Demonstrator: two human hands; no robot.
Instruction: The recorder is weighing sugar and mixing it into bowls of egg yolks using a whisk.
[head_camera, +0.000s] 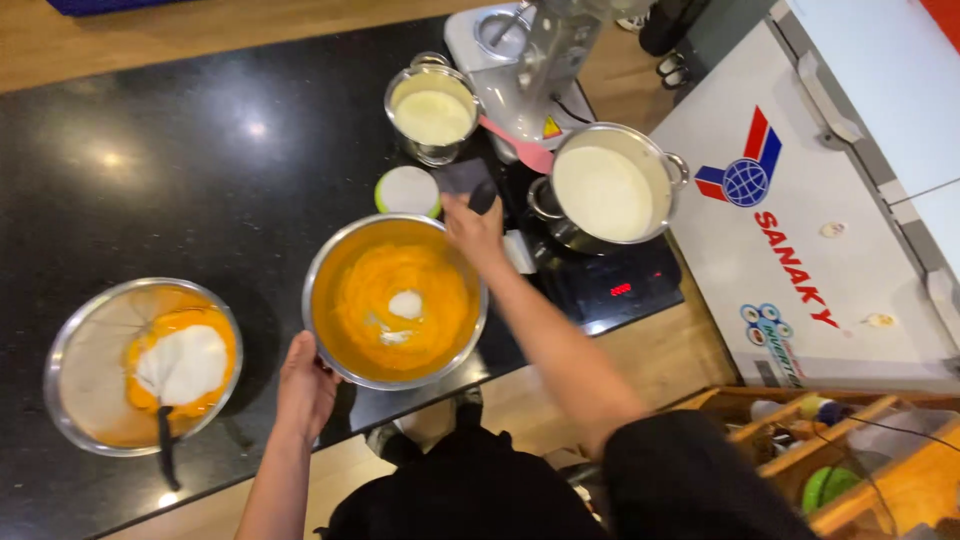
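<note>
gripping the steel bowl (395, 300) rim, left hand (305, 385); right hand (475, 228) holds a dark handle (483, 196)

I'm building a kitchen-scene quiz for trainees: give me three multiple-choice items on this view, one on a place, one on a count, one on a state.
1. Where is the left hand?
A. on the near rim of the middle bowl
B. on the pot handle
C. inside the sieve

2. How many metal vessels hold a pale white liquid?
A. one
B. two
C. four

3. What state is the orange batter in the middle bowl in?
A. fully blended
B. white dollops lie unmixed on top
C. poured out

Answers: 1 A, the fingers rest at the bowl's near left edge. 2 B, the large pot and the smaller pot both hold it. 3 B, white patches sit on the orange surface; the right hand grips a dark utensil at the far rim.
</note>
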